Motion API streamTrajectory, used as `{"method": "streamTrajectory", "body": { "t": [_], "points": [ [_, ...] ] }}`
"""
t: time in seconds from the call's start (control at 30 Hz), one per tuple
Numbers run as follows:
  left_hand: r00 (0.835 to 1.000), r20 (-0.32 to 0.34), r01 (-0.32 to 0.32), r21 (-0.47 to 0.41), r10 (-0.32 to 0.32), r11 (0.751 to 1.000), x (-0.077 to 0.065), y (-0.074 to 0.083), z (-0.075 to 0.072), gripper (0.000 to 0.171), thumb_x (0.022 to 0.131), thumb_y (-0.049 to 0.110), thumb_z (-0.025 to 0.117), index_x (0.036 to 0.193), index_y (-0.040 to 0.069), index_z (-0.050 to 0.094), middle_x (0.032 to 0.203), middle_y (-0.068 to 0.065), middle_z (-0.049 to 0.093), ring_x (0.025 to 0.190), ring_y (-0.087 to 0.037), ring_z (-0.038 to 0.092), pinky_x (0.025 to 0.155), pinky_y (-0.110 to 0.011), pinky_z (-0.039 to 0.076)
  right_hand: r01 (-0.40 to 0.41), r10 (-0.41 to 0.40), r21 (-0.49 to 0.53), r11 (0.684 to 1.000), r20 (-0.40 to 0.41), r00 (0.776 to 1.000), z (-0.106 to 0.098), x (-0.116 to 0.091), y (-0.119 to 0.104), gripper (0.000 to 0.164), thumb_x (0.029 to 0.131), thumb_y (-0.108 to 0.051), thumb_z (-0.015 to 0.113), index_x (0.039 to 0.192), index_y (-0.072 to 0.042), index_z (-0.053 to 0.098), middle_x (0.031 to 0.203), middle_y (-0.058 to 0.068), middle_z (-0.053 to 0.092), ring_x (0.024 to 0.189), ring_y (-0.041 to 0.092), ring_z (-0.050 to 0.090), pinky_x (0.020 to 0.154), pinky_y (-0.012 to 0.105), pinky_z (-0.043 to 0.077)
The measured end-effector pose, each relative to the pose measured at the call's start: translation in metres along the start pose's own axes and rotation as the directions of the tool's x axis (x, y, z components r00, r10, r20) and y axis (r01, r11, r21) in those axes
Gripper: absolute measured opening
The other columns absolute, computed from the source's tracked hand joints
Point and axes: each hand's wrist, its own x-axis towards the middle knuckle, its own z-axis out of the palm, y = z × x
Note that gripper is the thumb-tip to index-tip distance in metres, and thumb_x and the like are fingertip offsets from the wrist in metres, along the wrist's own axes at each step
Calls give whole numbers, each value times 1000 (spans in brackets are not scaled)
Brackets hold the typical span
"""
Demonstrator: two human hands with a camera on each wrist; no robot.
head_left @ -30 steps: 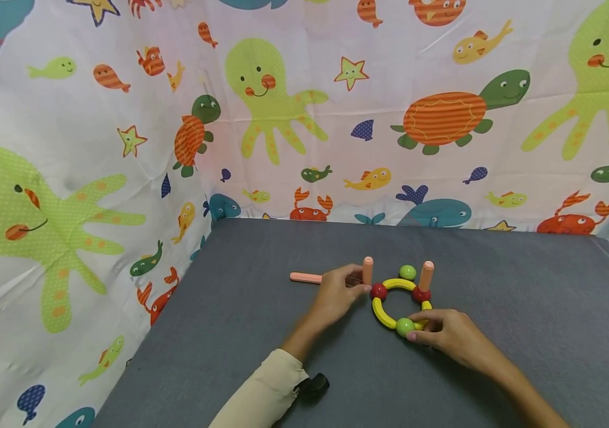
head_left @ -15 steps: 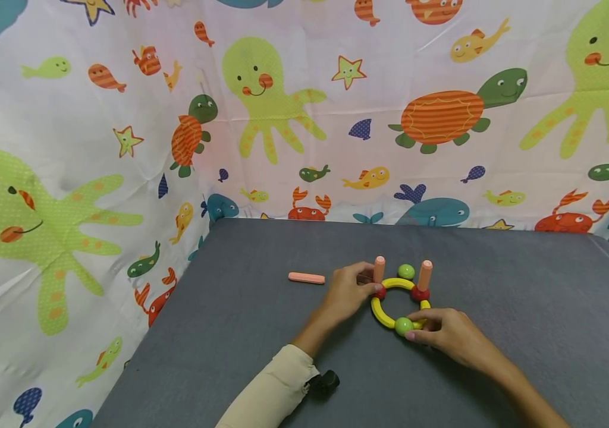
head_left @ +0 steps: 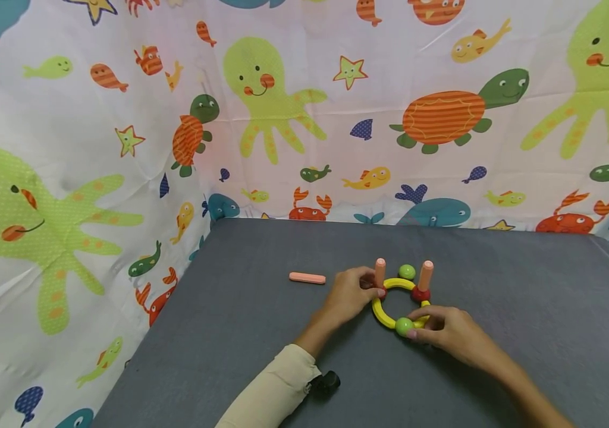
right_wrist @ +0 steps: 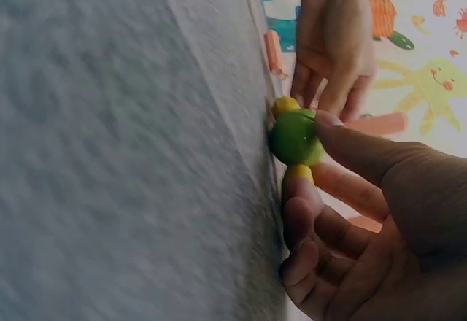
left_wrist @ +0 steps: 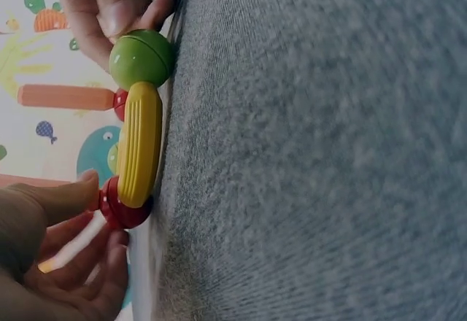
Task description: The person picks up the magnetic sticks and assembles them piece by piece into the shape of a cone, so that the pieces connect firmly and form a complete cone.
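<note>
Curved yellow bars (head_left: 383,314) form a ring on the table with two red balls (head_left: 420,294) and a front green ball (head_left: 404,326). An upright salmon-coloured stick (head_left: 426,276) stands on the right red ball. My left hand (head_left: 349,297) holds a second salmon stick (head_left: 380,273) upright on the left red ball (left_wrist: 120,206), thumb at the joint and fingers beside the ball. My right hand (head_left: 451,333) grips the front green ball, thumb on it and fingers by the adjoining yellow bar. Those fingers partly hide that bar.
A loose salmon stick (head_left: 307,277) lies left of the ring. Another green ball (head_left: 407,271) sits just behind the ring; whether it touches is unclear. A sea-animal curtain (head_left: 294,137) borders the grey table (head_left: 497,279) at the back and left.
My left hand has moved right, bringing its upright stick from beside the ring onto the left red ball. The right hand stays nearly still at the green ball.
</note>
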Motion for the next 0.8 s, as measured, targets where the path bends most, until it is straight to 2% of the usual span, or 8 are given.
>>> {"method": "streamTrajectory", "body": {
  "t": [0.2, 0.33, 0.43, 0.5, 0.7, 0.8],
  "points": [
    [996, 25, 83, 50, -84, 995, -2, 1, 2, 28, 92, 24, 86, 116, 12, 77, 104, 1, 78, 86, -4, 65, 79, -22, 53, -13, 6, -53, 998, -134, 991, -17, 3, 4, 30, 94, -35, 83, 106, -11, 70, 76, 1, 65, 66, 14, 56, 58, 28, 44],
    [994, 16, 106, 78, -107, 991, -2, 1, 3, 27, 92, 25, 86, 114, 12, 78, 103, 1, 77, 86, -4, 65, 79, -22, 54, -42, 23, -97, 994, -195, 980, -24, 14, 11, 45, 95, -37, 81, 122, -5, 63, 91, 6, 66, 78, 19, 61, 63, 30, 47],
    [993, 12, 112, 91, -114, 990, -3, 1, 3, 27, 92, 25, 86, 115, 13, 78, 102, 1, 77, 87, -4, 66, 79, -22, 54, -35, 12, -121, 992, -187, 982, -27, 25, 16, 62, 96, -43, 80, 138, -2, 59, 109, 14, 69, 93, 26, 67, 71, 35, 53],
    [993, 12, 112, 94, -113, 989, -3, 1, 3, 27, 92, 25, 86, 115, 13, 78, 102, 1, 77, 86, -4, 65, 79, -22, 54, -23, 1, -125, 992, -171, 985, -28, 32, 17, 67, 95, -44, 80, 142, -3, 59, 119, 18, 70, 100, 29, 68, 76, 38, 55],
    [994, 12, 105, 88, -107, 991, -4, 2, 5, 28, 93, 26, 85, 116, 13, 78, 102, 2, 77, 86, -4, 65, 78, -22, 54, 23, -40, -116, 993, -144, 989, -27, 46, 20, 49, 95, -35, 82, 129, -1, 70, 111, 13, 75, 97, 27, 71, 78, 38, 55],
    [994, 1, 109, 84, -110, 990, -5, 2, 4, 27, 92, 26, 86, 115, 13, 78, 102, 1, 77, 85, -4, 65, 78, -22, 54, 22, -39, -117, 993, -140, 989, -26, 49, 21, 47, 95, -33, 82, 128, -1, 72, 108, 11, 77, 96, 27, 71, 77, 37, 54]
  ]
}}
